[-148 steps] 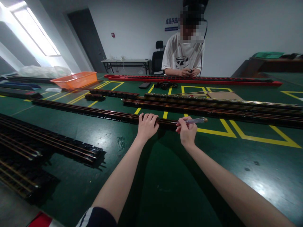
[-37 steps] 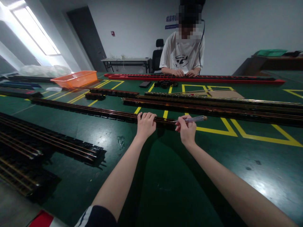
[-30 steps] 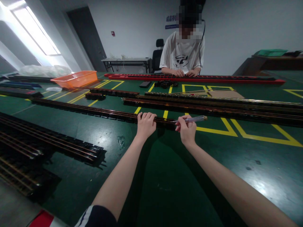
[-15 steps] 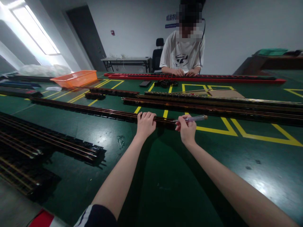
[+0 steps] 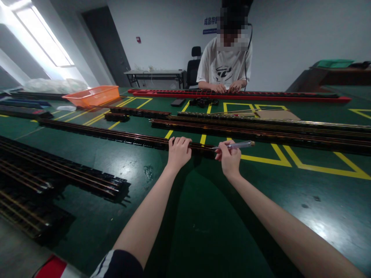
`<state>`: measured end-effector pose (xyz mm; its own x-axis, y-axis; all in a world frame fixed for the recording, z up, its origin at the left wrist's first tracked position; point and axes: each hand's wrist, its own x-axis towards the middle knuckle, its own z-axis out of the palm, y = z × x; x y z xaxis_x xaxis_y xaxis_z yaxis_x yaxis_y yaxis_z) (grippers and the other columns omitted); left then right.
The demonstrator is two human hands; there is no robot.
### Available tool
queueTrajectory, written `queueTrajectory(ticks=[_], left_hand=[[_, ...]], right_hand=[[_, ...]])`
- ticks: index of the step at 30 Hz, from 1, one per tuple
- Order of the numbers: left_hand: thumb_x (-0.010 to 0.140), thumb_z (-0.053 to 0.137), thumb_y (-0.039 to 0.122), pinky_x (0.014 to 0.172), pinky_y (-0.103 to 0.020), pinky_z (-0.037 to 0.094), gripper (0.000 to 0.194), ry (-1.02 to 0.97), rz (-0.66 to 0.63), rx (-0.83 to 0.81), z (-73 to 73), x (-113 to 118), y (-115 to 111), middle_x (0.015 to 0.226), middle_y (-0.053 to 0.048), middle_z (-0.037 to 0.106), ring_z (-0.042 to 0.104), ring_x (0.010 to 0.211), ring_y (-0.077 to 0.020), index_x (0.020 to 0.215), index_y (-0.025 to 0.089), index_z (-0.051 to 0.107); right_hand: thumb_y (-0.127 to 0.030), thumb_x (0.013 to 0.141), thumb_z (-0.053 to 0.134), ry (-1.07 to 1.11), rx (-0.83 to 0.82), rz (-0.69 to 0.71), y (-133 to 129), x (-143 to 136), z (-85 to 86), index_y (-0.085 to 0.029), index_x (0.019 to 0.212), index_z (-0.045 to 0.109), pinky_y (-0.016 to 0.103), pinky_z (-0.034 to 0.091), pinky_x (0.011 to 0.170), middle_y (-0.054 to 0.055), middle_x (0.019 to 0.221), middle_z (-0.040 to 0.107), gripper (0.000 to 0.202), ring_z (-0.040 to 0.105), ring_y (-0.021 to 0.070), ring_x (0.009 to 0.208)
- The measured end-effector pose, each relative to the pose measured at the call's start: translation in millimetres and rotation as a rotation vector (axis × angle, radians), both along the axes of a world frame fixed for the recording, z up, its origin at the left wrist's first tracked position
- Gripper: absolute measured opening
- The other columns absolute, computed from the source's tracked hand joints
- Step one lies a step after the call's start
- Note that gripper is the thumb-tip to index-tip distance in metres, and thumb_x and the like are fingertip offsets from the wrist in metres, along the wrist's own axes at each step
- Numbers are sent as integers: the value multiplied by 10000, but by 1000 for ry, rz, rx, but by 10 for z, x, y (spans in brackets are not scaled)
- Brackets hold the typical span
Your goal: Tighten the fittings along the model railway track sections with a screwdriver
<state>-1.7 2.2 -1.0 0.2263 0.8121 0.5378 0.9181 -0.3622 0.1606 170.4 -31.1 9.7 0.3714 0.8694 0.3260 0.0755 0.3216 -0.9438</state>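
A long, narrow black rail assembly [image 5: 130,138] with copper-coloured bars along it lies across the green table in front of me. My left hand [image 5: 179,151] is closed over it, fingers curled on its far edge. Just right of that, my right hand [image 5: 230,156] grips a slim screwdriver [image 5: 242,144] with a clear handle. Its thin shaft points left, and its tip is at the rail's right end; whether the tip touches is too small to tell. The fingers partly hide this end.
More black rails [image 5: 95,179] lie at the left, and a longer bundle [image 5: 275,133] lies beyond my hands. An orange basket [image 5: 92,96], a cardboard piece [image 5: 278,114] and a red tray [image 5: 313,97] are farther back. Across the table, a person [image 5: 224,65] works with both hands at the tray.
Both my hands hold almost the same place on the rail and the screwdriver. The view has shifted very slightly; nothing was taken hold of or let go.
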Motion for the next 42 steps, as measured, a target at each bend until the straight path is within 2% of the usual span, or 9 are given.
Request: queueTrajectory(ticks=[42], left_hand=[[844, 399, 51, 1080, -480, 278, 402, 55, 10, 0, 22, 19, -27, 1126, -51, 677, 556, 1114, -254, 1098, 239, 649]], right_hand=[[-325, 785, 568, 8, 21, -73, -38, -24, 36, -199, 692, 507, 219, 378, 390, -40, 544, 549, 168, 503, 97, 409]])
